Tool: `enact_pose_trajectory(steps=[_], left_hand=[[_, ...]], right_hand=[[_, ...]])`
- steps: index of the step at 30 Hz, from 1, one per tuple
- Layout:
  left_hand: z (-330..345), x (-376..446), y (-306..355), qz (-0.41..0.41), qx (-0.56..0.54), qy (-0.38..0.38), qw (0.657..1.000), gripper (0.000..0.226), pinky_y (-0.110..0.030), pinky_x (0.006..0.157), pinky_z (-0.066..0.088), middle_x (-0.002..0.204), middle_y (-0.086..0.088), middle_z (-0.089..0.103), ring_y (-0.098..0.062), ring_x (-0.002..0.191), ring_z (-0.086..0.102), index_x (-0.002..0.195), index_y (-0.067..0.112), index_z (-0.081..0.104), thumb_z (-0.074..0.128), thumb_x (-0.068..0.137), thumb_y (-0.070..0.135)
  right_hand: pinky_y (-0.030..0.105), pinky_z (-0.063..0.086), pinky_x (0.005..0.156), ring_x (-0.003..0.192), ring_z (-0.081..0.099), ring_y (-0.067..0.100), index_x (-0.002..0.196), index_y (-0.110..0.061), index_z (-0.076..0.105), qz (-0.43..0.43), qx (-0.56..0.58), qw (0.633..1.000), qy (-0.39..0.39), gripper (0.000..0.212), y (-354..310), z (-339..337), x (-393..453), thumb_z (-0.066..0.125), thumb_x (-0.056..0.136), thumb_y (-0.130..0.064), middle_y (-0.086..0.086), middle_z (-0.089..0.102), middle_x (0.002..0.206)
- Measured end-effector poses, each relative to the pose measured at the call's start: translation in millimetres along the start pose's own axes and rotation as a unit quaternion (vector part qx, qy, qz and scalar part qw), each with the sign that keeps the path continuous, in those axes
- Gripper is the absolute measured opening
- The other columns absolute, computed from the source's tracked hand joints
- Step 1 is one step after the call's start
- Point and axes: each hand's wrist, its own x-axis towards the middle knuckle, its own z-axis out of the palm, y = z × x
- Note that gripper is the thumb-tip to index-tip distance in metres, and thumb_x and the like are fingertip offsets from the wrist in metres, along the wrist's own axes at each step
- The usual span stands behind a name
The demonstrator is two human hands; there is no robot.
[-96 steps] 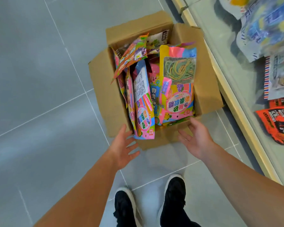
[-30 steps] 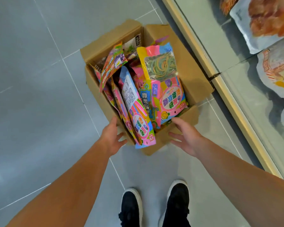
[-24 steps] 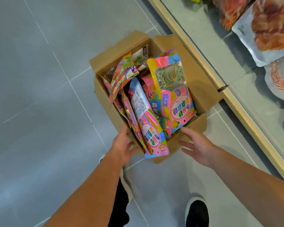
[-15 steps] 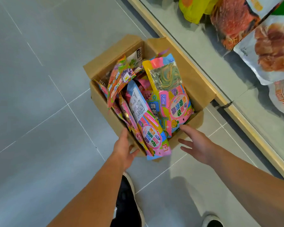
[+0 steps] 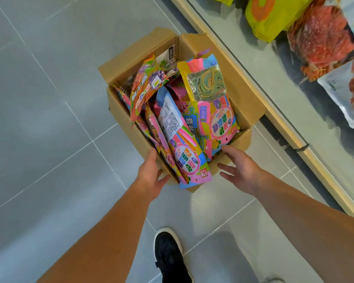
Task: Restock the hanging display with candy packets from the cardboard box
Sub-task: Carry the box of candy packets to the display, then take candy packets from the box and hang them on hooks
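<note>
A black shoe stands on the grey tiled floor, nearer than both hands. The left hand rests against the near left side of the cardboard box, fingers straight, thumb spread toward its corner. The right hand hovers at the near right edge, fingers spread, gripping nothing. Just beyond the fingertips, candy packets stand packed in the box. Farther right, snack bags hang on the display.
</note>
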Motion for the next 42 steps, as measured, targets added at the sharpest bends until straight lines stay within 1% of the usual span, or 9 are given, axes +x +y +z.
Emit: enact_pose_trajectory(steps=[10, 13, 17, 21, 25, 28, 34, 37, 42], left_hand=[[-18.4, -6.4, 55.2, 0.005, 0.026, 0.023, 0.999, 0.050, -0.048, 0.111, 0.037, 0.135, 0.012, 0.049, -0.021, 0.131, 0.045, 0.140, 0.027, 0.045, 0.052, 0.096, 0.049], [-23.6, -30.0, 60.4, -0.008, 0.058, 0.005, 0.998, 0.056, -0.047, 0.111, 0.036, 0.149, 0.009, 0.041, -0.023, 0.137, 0.040, 0.147, 0.024, 0.038, 0.048, 0.098, 0.047], [-28.9, -78.7, 79.4, 0.013, 0.110, -0.003, 0.994, 0.041, -0.040, 0.102, 0.043, 0.139, 0.006, 0.051, -0.022, 0.124, 0.051, 0.134, 0.022, 0.051, 0.051, 0.098, 0.041], [-29.9, -120.6, 104.8, 0.067, 0.181, 0.004, 0.981, 0.015, -0.039, 0.095, 0.050, 0.123, 0.000, 0.062, -0.021, 0.110, 0.060, 0.108, 0.025, 0.058, 0.055, 0.096, 0.033], [-25.2, -155.8, 139.1, 0.106, 0.212, 0.014, 0.972, 0.006, -0.043, 0.095, 0.051, 0.108, -0.005, 0.066, -0.025, 0.105, 0.062, 0.090, 0.026, 0.062, 0.059, 0.093, 0.028], [-19.3, -170.7, 164.9, 0.113, 0.218, 0.023, 0.969, 0.005, -0.042, 0.093, 0.052, 0.103, -0.004, 0.065, -0.025, 0.102, 0.063, 0.088, 0.024, 0.064, 0.060, 0.091, 0.025], [-3.7, -177.2, 198.0, 0.120, 0.260, 0.044, 0.957, 0.012, -0.039, 0.077, 0.050, 0.086, -0.005, 0.057, -0.021, 0.081, 0.054, 0.077, 0.020, 0.059, 0.063, 0.088, 0.021], [-0.1, -169.8, 207.7, 0.127, 0.271, 0.063, 0.952, 0.004, -0.043, 0.089, 0.053, 0.087, -0.001, 0.063, -0.021, 0.082, 0.060, 0.084, 0.024, 0.065, 0.069, 0.084, 0.023], [-8.2, -142.5, 226.2, 0.152, 0.417, 0.053, 0.894, 0.035, -0.023, 0.074, 0.046, 0.119, 0.005, 0.062, -0.014, 0.097, 0.060, 0.119, 0.019, 0.061, 0.067, 0.085, 0.026]], right_hand=[[0.039, 0.043, 0.104, 0.120, 0.053, 0.019, 0.125, -0.033, 0.053, -0.003, -0.094, 0.995, 0.028, 0.036, -37.2, 46.1, -1.8, 0.061, 0.091, -0.041, -0.014, 0.052, 0.130], [0.040, 0.044, 0.101, 0.114, 0.055, 0.019, 0.109, -0.033, 0.058, -0.010, -0.132, 0.990, 0.043, 0.019, -44.4, 57.6, -25.2, 0.061, 0.091, -0.041, -0.015, 0.057, 0.116], [0.044, 0.049, 0.100, 0.113, 0.059, 0.027, 0.095, -0.027, 0.060, -0.041, -0.195, 0.977, 0.070, 0.011, -61.7, 81.0, -69.4, 0.059, 0.093, -0.037, 0.002, 0.064, 0.119], [0.037, 0.051, 0.083, 0.090, 0.059, 0.023, 0.078, -0.023, 0.064, -0.110, -0.274, 0.952, 0.075, 0.014, -83.0, 96.2, -107.0, 0.063, 0.091, -0.029, -0.005, 0.063, 0.082], [0.027, 0.041, 0.069, 0.088, 0.052, 0.019, 0.097, -0.019, 0.066, -0.147, -0.352, 0.923, 0.045, 0.037, -113.4, 112.0, -136.1, 0.062, 0.070, -0.044, -0.001, 0.059, 0.093], [0.031, 0.046, 0.088, 0.104, 0.057, 0.018, 0.115, -0.019, 0.064, -0.144, -0.363, 0.920, 0.044, 0.033, -141.0, 123.9, -143.9, 0.067, 0.084, -0.031, -0.002, 0.062, 0.110], [0.033, 0.046, 0.085, 0.101, 0.060, 0.020, 0.116, -0.016, 0.064, -0.147, -0.400, 0.905, 0.012, 0.030, -175.9, 135.1, -147.1, 0.066, 0.087, -0.023, 0.000, 0.065, 0.106], [0.036, 0.046, 0.095, 0.105, 0.057, 0.018, 0.117, -0.017, 0.060, -0.160, -0.411, 0.897, 0.003, 0.030, -187.9, 141.2, -138.8, 0.066, 0.088, -0.021, -0.003, 0.060, 0.109], [0.031, 0.042, 0.089, 0.109, 0.057, 0.021, 0.133, -0.014, 0.053, -0.217, -0.466, 0.858, 0.002, 0.050, -195.8, 168.8, -108.0, 0.066, 0.085, -0.012, 0.003, 0.056, 0.125]])
